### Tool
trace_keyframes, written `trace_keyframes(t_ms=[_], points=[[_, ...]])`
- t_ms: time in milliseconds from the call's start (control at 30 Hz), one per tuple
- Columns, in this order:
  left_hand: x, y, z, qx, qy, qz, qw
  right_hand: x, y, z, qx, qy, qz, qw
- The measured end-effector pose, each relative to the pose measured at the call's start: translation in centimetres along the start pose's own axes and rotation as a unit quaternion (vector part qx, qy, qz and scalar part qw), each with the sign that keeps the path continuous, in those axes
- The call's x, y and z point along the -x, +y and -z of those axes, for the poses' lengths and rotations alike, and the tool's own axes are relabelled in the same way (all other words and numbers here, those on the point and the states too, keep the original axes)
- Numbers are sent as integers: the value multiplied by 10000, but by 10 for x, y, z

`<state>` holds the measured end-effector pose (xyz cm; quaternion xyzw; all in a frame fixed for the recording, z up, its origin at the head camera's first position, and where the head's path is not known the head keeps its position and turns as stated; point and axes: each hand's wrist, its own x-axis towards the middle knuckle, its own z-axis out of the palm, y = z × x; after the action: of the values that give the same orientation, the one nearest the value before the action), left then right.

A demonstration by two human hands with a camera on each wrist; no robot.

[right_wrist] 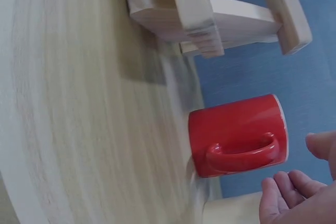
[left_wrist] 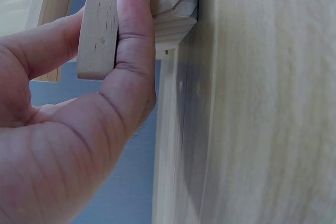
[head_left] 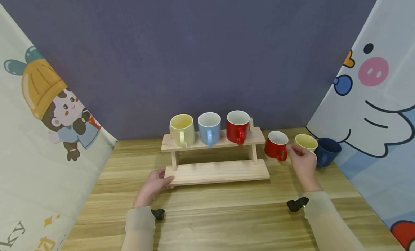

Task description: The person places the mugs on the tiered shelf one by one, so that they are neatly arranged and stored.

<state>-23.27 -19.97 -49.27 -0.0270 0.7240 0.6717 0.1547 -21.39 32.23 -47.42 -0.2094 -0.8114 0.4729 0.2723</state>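
Observation:
My left hand (head_left: 155, 184) grips the left end of the lower board of a two-tier wooden rack (head_left: 217, 173). In the left wrist view, thumb and fingers lie on opposite faces of the board (left_wrist: 97, 30). My right hand (head_left: 302, 160) is beside a red mug (head_left: 271, 148) on the table, near its handle. The right wrist view shows a gap between that hand and the red mug (right_wrist: 236, 124), its fingers loosely bent around nothing. A yellow mug (head_left: 308, 143) stands just behind the right hand, which partly hides it. A dark blue mug (head_left: 326, 153) is to its right.
Along the upper board stand a pale yellow mug (head_left: 183, 131), a light blue mug (head_left: 208, 130) and another red mug (head_left: 236, 130), handles toward me. The wood-grain table (head_left: 207, 215) meets a dark back wall (head_left: 207, 63). Printed panels flank both sides.

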Motion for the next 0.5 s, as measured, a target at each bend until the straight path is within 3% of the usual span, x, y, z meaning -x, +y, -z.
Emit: trace_keyframes(t_ms=[500], points=[[-2,-2,0,61,1,-53,10000,-13,18,-13,392,-1087,27,9933]])
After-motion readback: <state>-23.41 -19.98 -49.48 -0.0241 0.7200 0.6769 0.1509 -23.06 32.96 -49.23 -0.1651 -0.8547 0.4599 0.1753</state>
